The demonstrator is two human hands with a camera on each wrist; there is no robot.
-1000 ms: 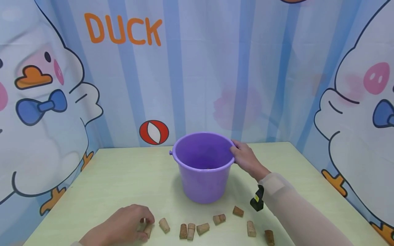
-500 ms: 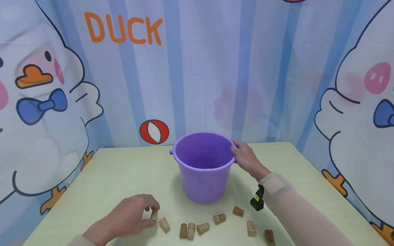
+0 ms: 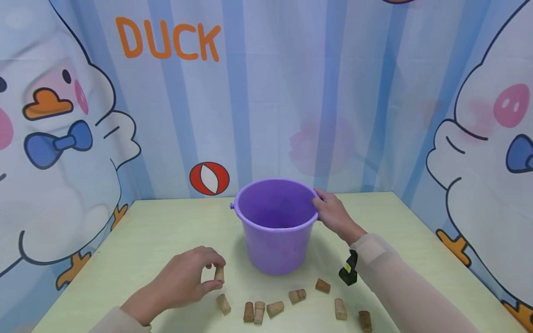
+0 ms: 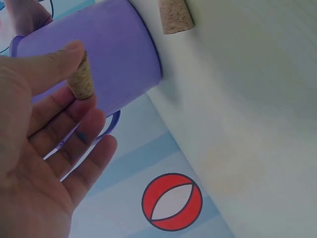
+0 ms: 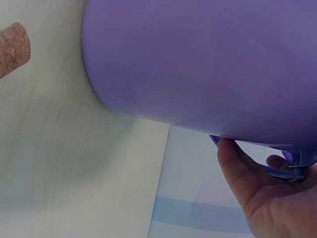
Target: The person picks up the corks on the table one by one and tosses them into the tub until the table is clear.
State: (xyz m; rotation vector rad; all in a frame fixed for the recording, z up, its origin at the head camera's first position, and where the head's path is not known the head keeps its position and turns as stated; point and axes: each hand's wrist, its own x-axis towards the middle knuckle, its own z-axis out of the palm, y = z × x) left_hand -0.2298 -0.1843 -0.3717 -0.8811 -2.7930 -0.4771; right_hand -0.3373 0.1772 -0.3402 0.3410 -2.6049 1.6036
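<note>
A cork is pinched between the thumb and fingertips of my left hand, raised over the table left of the bucket. In the left wrist view the same cork shows its speckled side, with the other fingers loosely spread. The purple bucket stands upright at mid-table, a bit of something visible at its bottom. At its right rim my right hand grips the edge. The right wrist view shows that hand at the bucket's rim and handle.
Several corks lie along the front of the table, among them a pale one below my left hand, a pair side by side with a darker cork, and one near my right sleeve. A striped duck-print curtain backs the table.
My left hand has lifted a cork from the table and carried it up and right, towards the bucket. The right hand and bucket have stayed in place.
</note>
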